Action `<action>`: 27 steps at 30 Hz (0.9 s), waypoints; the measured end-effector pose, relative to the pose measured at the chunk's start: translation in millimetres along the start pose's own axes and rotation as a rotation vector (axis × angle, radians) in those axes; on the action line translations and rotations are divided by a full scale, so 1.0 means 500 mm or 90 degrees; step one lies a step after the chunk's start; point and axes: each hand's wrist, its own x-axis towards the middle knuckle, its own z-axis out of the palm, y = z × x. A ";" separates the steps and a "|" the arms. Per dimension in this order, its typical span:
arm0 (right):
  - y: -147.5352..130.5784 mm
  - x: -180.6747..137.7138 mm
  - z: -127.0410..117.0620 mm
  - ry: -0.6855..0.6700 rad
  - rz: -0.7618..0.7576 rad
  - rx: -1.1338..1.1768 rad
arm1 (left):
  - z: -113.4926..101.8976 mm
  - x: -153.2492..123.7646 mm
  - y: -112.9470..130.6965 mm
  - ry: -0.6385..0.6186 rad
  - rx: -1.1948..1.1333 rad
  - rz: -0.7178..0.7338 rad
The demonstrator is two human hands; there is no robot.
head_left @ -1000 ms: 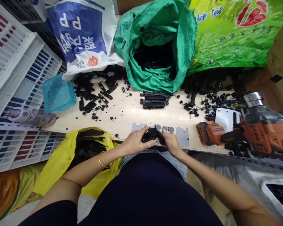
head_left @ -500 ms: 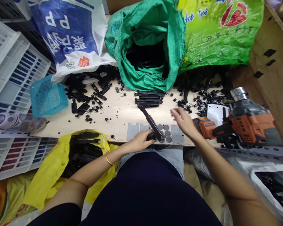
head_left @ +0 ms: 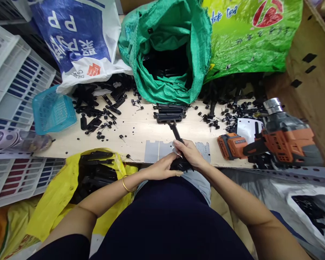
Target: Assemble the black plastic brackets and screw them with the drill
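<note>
A long black plastic bar point(head_left: 176, 132) slants up from the front edge of the bench, its far end bare. My left hand point(head_left: 162, 167) is closed around its near end, where a black part shows between thumb and fingers. Higher up, my right hand point(head_left: 189, 151) grips the same bar, thumb lying along it. Both hands are close together over grey patches point(head_left: 151, 150) on the bench. Just beyond the bar's tip lies a short row of similar black bars point(head_left: 170, 113), before the open green sack point(head_left: 165, 94).
An orange cordless drill point(head_left: 287, 141) lies at right near small black-headed pins point(head_left: 243, 110). Black clips point(head_left: 92, 122) are heaped at left beside a blue basket point(head_left: 54, 115). A yellow bag point(head_left: 56, 195) of black parts hangs below the bench edge.
My right hand has come left and down from open air and taken hold of the bar. The bar has been drawn nearer to my body and stands more upright in view.
</note>
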 end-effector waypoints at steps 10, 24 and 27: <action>-0.021 -0.028 0.005 0.079 -0.113 -0.090 | 0.042 -0.024 0.016 0.144 -0.263 -0.044; 0.006 -0.012 0.000 0.080 0.030 -0.076 | -0.051 0.018 -0.004 -0.192 -0.258 -0.122; 0.024 0.011 -0.014 0.173 0.054 0.025 | -0.070 0.030 0.002 -0.190 -0.085 -0.104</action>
